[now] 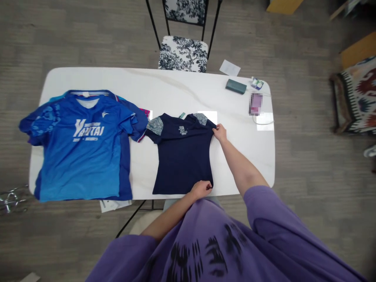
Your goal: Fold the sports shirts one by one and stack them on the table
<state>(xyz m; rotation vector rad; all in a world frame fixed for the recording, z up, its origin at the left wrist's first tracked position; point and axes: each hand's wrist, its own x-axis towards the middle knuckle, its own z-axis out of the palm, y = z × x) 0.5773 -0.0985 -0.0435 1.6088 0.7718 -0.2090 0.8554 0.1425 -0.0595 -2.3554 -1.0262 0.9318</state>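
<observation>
A navy T-shirt with patterned shoulders and a small pale print on its chest lies spread flat on the white table. The cuff of its right-side sleeve is pinched in the fingers of my right hand. At the lower right corner of the hem rests my left hand, its fingers curled closed on the fabric. To the left, overlapping the navy sleeve's edge, a blue jersey with white lettering lies flat on top of other shirts, whose dark blue edges stick out around it.
The white table carries a dark green case, a small packet and a blurred purple object at its far right. A patterned chair stands beyond the far edge. A woven patterned textile is off to the right.
</observation>
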